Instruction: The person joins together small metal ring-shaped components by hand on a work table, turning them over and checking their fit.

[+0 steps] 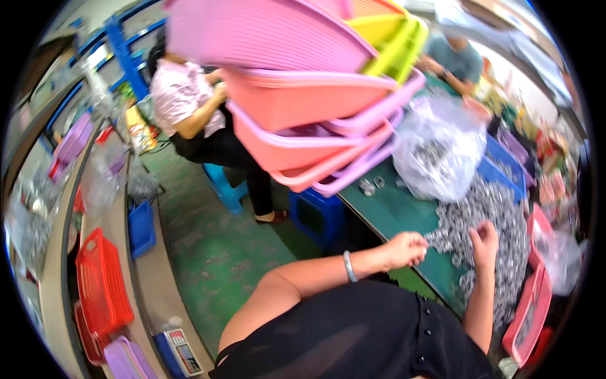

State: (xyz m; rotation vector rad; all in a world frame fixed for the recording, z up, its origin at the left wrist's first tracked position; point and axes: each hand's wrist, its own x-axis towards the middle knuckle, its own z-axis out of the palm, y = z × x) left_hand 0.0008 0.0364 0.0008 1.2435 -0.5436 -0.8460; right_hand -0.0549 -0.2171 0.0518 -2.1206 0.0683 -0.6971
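Two Bare Hands Work at a Heap of Small Glinting Parts

A person in black leans over a green-topped table [379, 205], where a broad heap of small clear-and-grey parts [499, 218] spreads along the right side. The left hand [406, 250], a bracelet [350, 266] on its wrist, has its fingers curled well inward at the heap's near-left edge; whether they pinch a part cannot be told. The right hand [485, 240] is raised in front of the heap, thumb and fingers bent toward one another; any part between them is too small to make out.

By the look of it, much remains: the loose parts are beyond counting, while others sit in one large clear plastic bag [413, 167] behind the heap. Whether those bagged are finished or waiting is unclear.

The count elsewhere: one blue tray [491, 172] beside the bag, two pink trays [535, 287] along the heap's right, two co-workers, one in a pink shirt [180, 95] and one in a grey-green shirt [467, 62], and one tall stack of plastic baskets [303, 101], its layers too overlapped to number.
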